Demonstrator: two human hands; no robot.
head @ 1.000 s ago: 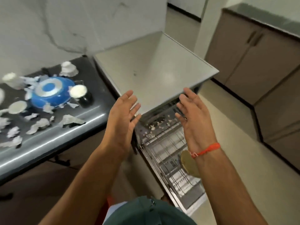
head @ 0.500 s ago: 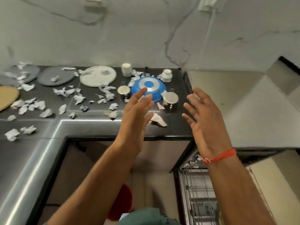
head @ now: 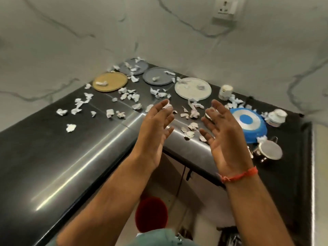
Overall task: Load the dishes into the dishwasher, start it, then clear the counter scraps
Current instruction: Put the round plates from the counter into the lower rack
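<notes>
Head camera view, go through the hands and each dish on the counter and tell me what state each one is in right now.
Left hand: open, holding nothing.
Right hand: open, holding nothing.
Yellow plate: flat, one scrap on it.
Two grey plates: flat, scraps on them.
White plate: flat, scraps on it.
Blue bowl: upside down.
Paper scraps: scattered over the counter.

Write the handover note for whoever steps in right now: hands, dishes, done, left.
Left hand and right hand: both open, empty, raised above the counter edge.
Dishes on the counter: yellow plate, two grey plates, white plate, blue bowl, cups at right.
Paper scraps lie scattered over counter and plates.
Done: none of these loaded.
Left: load them, start the dishwasher, clear scraps.
</notes>
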